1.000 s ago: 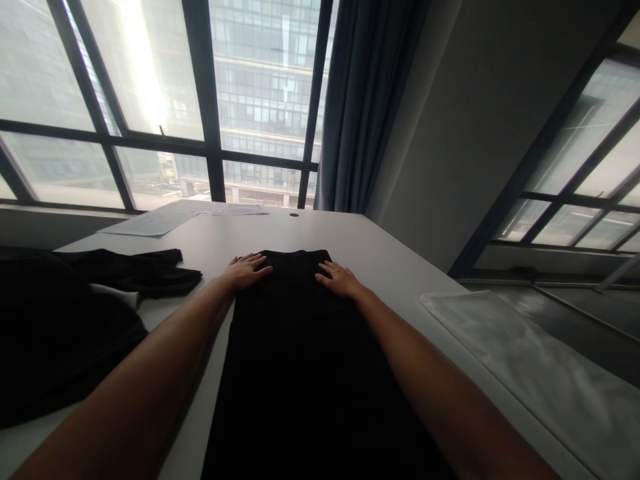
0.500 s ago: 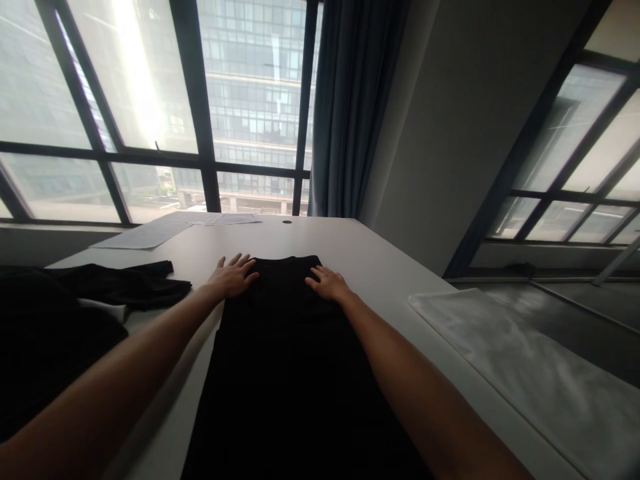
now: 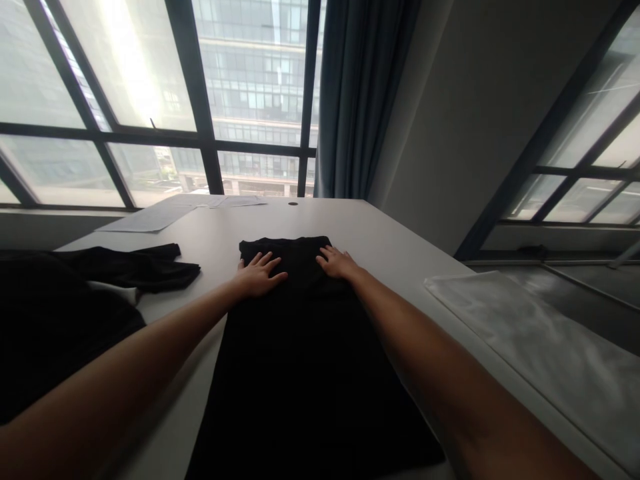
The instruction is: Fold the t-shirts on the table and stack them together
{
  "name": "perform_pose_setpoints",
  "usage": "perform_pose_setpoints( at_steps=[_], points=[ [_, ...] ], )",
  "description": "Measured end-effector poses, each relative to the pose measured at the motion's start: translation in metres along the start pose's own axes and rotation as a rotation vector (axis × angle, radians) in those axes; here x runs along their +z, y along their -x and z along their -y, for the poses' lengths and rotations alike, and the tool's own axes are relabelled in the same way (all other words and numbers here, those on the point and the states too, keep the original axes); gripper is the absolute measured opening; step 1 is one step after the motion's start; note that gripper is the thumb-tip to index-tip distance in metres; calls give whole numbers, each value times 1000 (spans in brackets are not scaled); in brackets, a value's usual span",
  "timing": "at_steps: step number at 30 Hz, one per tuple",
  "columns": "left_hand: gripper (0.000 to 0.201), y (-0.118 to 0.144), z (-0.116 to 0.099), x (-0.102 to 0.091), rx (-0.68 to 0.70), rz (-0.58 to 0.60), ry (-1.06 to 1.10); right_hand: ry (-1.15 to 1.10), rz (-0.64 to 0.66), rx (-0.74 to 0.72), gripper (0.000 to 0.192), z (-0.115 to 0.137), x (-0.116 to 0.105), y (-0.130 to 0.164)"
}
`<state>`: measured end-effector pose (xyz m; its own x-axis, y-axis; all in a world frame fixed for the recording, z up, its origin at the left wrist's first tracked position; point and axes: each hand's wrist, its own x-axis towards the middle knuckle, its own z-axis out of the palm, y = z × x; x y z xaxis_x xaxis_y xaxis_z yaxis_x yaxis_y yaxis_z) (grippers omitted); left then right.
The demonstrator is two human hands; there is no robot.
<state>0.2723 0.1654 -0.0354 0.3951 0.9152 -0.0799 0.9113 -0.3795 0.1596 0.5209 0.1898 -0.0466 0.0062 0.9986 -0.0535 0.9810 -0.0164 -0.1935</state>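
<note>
A long black garment (image 3: 310, 373) lies spread on the white table (image 3: 390, 247), its narrow far end turned toward the window. It widens toward me, and its exact kind is too dark to tell. Near the far left corner, my left hand (image 3: 261, 275) rests flat on the cloth with fingers spread. At the right edge of the same end, my right hand (image 3: 337, 263) lies with its fingers on the fabric, thumb apart. Neither hand grips the cloth. Small wrinkles show around the far end.
More black clothing (image 3: 60, 313) is heaped at the left of the table. Sheets of paper (image 3: 145, 218) lie at the far left, near the window (image 3: 255, 87). A translucent plastic bag (image 3: 540, 347) lies along the right edge. A dark blue curtain (image 3: 360, 100) hangs behind the table.
My left hand has moved right and inward over the cloth, from the garment's left edge. My right hand stays near the right edge. The view has tipped down slightly.
</note>
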Motion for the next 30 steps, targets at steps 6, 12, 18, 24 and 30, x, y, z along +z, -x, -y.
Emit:
perform_pose_setpoints(
  at_steps=[6, 12, 18, 24, 30],
  points=[
    [79, -34, 16, -4, -2, -19, 20, 29, 16, 23, 63, 4, -6, -31],
    [80, -55, 25, -3, -4, -70, 82, -25, -13, 30, 60, 1, -3, -62],
    [83, -29, 52, -8, 72, -129, 312, -290, 19, -82, 86, -23, -12, -47],
    [80, 26, 80, 3, 138, -293, 445, -434, -5, -106, 106, -52, -14, 26],
    [81, 86, 68, 7, 192, -192, 351, -474, 78, -114, 115, -46, -20, 99]
  ],
)
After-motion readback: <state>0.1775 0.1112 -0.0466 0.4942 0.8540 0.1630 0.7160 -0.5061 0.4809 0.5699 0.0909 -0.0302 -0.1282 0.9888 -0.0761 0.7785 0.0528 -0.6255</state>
